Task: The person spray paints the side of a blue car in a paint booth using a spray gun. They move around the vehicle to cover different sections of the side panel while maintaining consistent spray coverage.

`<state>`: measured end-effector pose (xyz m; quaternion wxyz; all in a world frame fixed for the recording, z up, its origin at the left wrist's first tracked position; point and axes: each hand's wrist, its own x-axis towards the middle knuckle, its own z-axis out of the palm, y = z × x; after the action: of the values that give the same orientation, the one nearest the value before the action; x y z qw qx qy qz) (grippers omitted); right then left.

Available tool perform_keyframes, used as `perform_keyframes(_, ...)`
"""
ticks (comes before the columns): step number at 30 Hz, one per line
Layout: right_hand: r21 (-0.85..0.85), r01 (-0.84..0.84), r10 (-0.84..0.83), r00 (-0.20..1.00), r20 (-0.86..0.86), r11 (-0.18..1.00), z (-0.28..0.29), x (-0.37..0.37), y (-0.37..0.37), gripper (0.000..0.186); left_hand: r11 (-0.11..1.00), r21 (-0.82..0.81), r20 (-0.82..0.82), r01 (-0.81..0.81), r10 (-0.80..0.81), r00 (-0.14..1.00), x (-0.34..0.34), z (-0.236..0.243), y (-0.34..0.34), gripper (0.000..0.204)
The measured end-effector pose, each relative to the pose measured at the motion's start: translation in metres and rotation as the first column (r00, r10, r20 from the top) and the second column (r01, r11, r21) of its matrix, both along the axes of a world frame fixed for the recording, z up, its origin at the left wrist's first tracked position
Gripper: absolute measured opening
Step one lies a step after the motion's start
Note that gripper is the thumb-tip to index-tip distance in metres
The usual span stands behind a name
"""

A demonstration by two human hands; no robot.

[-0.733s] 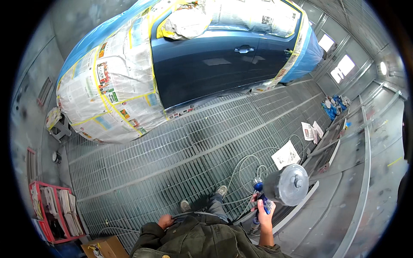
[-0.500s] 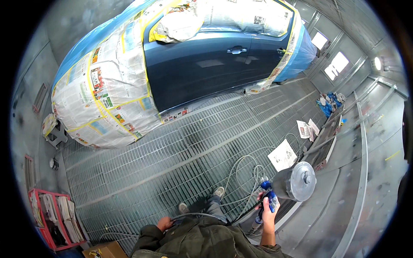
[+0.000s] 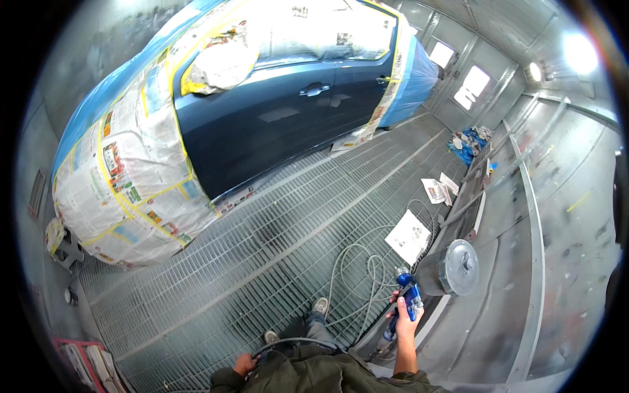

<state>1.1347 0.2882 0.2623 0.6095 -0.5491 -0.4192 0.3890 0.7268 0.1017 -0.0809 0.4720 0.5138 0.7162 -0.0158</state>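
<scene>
My right hand (image 3: 406, 319) is wrapped round the handle of a blue paint spray gun (image 3: 405, 283) at the lower right. A large translucent cup with a round lid (image 3: 462, 267) is attached to the gun and leans to the right. At the lower middle, beside my body, my left hand (image 3: 246, 364) is closed round a grey air hose (image 3: 295, 340), which arcs in front of my waist. Ahead stands a car with dark blue door panels (image 3: 262, 134), the gun well apart from them. Newspaper masking (image 3: 147, 164) and yellow tape cover the car's front, windows and mirror.
Metal grating (image 3: 216, 298) forms the floor. Loose hose coils (image 3: 373, 268) lie near my feet, beside paper sheets (image 3: 407, 237). A metal wall (image 3: 498, 314) runs close on my right. A red rack of papers (image 3: 85, 363) stands lower left; crumpled blue plastic (image 3: 466, 145) lies far right.
My view has swung to the right and tilted, so the car now appears farther left. Both hands keep their holds; the spray gun stays at my right side.
</scene>
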Motion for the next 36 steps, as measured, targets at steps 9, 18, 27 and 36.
perform_keyframes(9,0.089,0.099,-0.098,0.995,-0.015,0.991,0.008,-0.004,0.001,0.025,0.997,-0.052,0.019,-0.050,0.051,0.999,-0.005,0.015,0.009,0.063)
perform_keyframes(18,0.130,0.114,-0.109,0.993,-0.040,0.985,0.019,-0.016,0.004,0.025,0.987,-0.150,0.017,-0.058,0.061,0.998,-0.027,-0.028,0.007,0.049)
perform_keyframes(27,0.203,0.142,-0.138,0.990,-0.033,0.969,0.026,-0.019,0.004,0.023,0.991,-0.081,0.340,-0.108,0.129,0.932,-0.020,0.009,0.007,0.068)
perform_keyframes(36,0.217,0.158,-0.148,0.987,-0.060,0.963,0.028,-0.023,0.002,0.022,0.988,-0.102,0.349,-0.112,0.141,0.926,-0.022,0.004,0.006,0.070)
